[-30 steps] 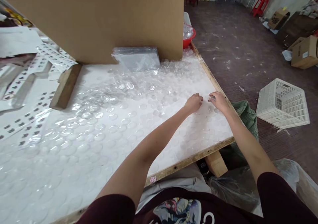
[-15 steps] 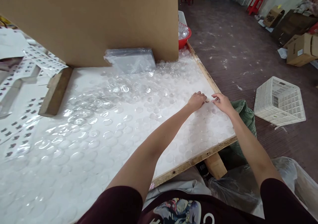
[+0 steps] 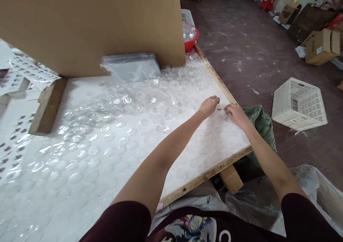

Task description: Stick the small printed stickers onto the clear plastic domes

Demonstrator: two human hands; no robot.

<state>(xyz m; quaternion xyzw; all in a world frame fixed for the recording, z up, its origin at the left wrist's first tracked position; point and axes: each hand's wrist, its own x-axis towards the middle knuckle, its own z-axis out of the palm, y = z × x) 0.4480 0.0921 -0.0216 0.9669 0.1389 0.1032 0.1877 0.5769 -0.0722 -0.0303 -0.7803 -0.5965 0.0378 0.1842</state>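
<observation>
My left hand (image 3: 209, 106) is closed in a pinch over the far right part of a white tabletop (image 3: 171, 156). A small pale piece with a dark mark (image 3: 219, 108) shows at its fingertips. Just to the right, my right hand (image 3: 237, 114) is bent with its fingertips together, low over the table. Something small and glinting shows at those fingertips, too small to name. Many round clear plastic discs (image 3: 109, 152) cover the tabletop, flat in the front and heaped farther back. The two hands are a short gap apart.
A tall cardboard panel (image 3: 91, 24) stands at the back, with a clear-wrapped pack (image 3: 134, 68) against it. A wooden block (image 3: 49, 108) and printed sheets (image 3: 17, 134) lie left. A red basin (image 3: 190, 43) is behind; a white crate (image 3: 300, 108) sits on the floor.
The view has swung to the right. My hands have stayed close together over the same part of the table; the dark-marked piece now shows between them, unlike one second ago.
</observation>
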